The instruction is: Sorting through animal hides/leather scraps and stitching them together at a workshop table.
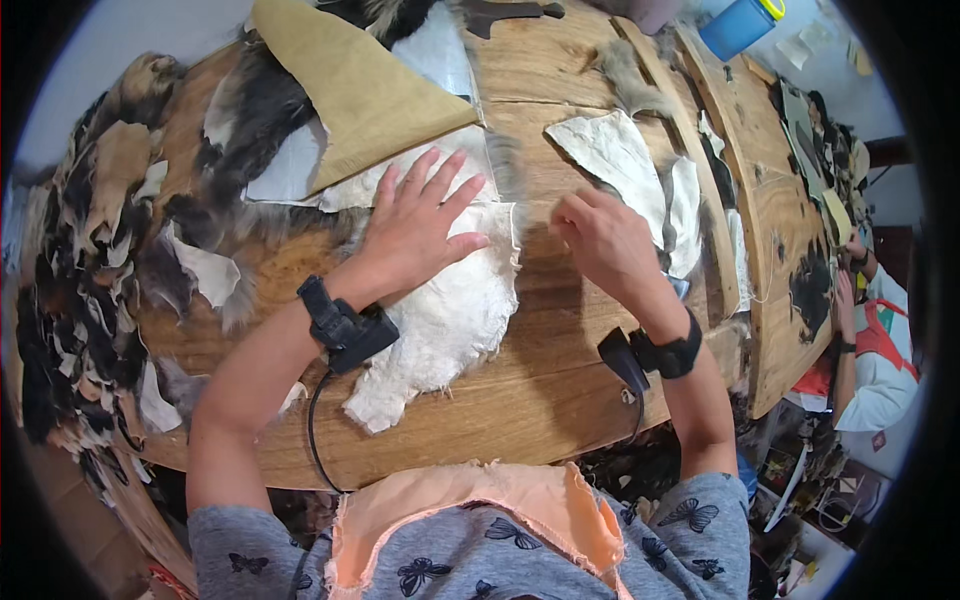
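My left hand (425, 225) lies flat with its fingers spread on a white, skin-side-up piece of fur hide (455, 310). Its fingertips reach toward a tan pattern sheet (370, 95), which overlaps more white hide and dark fur (262, 115). To the right, over bare wood, my right hand (610, 240) is closed with curled fingers; whatever they may hold is hidden. Just beyond that hand are two white hide pieces, a broad one (612, 155) and a narrow one (683, 215). Both wrists wear black straps with small devices.
Fur scraps (115, 200) are heaped along the wooden table's (480, 415) left side. Wooden strips (735, 165) run along the right, near a grey fur scrap (632, 80). A blue container with a yellow rim (740, 30) stands far right. Another person (880, 340) works at the right edge.
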Tool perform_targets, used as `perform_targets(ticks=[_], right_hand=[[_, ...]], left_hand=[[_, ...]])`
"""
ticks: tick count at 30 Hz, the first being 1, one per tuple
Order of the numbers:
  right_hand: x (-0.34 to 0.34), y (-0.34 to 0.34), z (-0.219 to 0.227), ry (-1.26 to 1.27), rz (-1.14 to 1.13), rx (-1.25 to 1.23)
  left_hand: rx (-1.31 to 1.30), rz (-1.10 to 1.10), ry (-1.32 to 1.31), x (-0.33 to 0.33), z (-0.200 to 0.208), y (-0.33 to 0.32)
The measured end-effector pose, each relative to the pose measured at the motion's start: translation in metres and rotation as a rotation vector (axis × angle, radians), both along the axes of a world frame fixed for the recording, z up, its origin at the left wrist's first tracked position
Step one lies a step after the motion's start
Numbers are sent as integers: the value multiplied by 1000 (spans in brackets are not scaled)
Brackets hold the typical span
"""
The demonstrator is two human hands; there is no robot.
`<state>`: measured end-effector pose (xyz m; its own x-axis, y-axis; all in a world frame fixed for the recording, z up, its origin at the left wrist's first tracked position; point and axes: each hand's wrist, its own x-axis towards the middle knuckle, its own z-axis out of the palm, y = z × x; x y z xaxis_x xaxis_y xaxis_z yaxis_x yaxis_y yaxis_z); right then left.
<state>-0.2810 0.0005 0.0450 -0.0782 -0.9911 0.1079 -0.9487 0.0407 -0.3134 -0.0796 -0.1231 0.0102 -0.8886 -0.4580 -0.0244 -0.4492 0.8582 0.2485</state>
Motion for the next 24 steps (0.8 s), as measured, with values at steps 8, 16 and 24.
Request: perform_targets(ticks=[8, 16, 24], right_hand=[[10, -2, -1, -145, -105, -255], [16, -10, -25, 68, 130, -197], [15, -7, -20, 80, 169, -182]], left_hand=[[-100, 19, -15, 4, 14, 21], [73, -288, -86, 26, 16, 55], [306, -382, -80, 63, 36, 62]])
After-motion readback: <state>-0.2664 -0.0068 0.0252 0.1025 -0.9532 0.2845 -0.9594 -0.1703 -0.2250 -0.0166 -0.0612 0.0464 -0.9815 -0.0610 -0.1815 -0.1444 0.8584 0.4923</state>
